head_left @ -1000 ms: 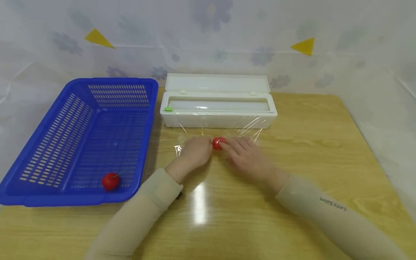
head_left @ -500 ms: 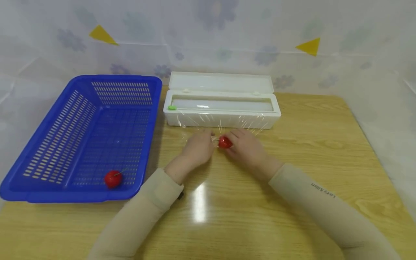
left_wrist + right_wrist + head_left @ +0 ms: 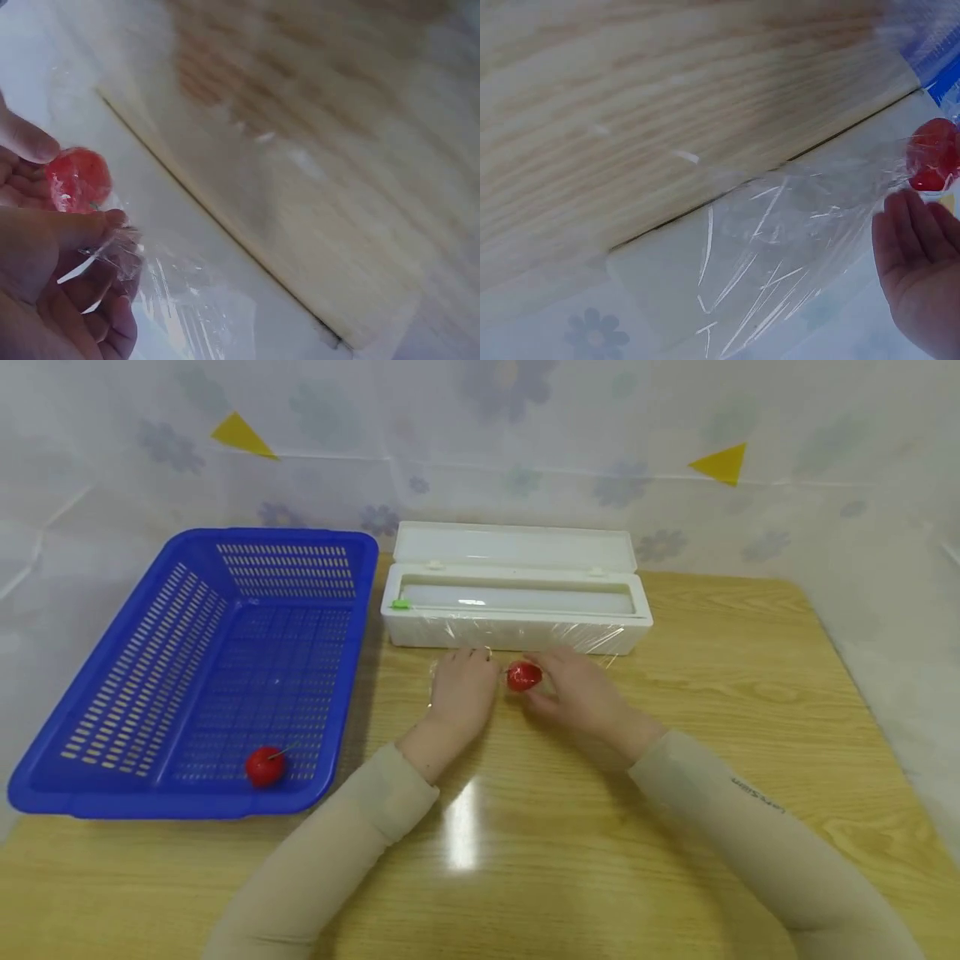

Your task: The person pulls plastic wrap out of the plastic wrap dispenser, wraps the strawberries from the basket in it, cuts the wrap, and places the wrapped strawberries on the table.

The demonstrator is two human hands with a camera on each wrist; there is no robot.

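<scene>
A red cherry (image 3: 523, 676), wrapped in clear cling film (image 3: 184, 300), is between my two hands in front of the dispenser box. My left hand (image 3: 467, 687) pinches the bunched film beside the cherry's stem; the left wrist view shows the gathered film at the thumb tip. On the cherry's other side my right hand (image 3: 581, 689) holds it between thumb and fingers. From there the film stretches to the white cling film box (image 3: 517, 631), whose lid stands open. In the right wrist view the right fingers (image 3: 911, 232) lie against the cherry, the thumb hidden.
A blue plastic basket (image 3: 356, 643) stands on the left of the wooden table (image 3: 735, 693), with a second red cherry (image 3: 266, 767) inside. The box carries a green slide cutter (image 3: 401, 604) at its left end. A flowered cloth (image 3: 570, 435) hangs behind.
The right hand has turned the cherry, and both hands have shifted slightly toward the box. Film beside the cherry has been gathered into the left hand. The head view has shifted a little.
</scene>
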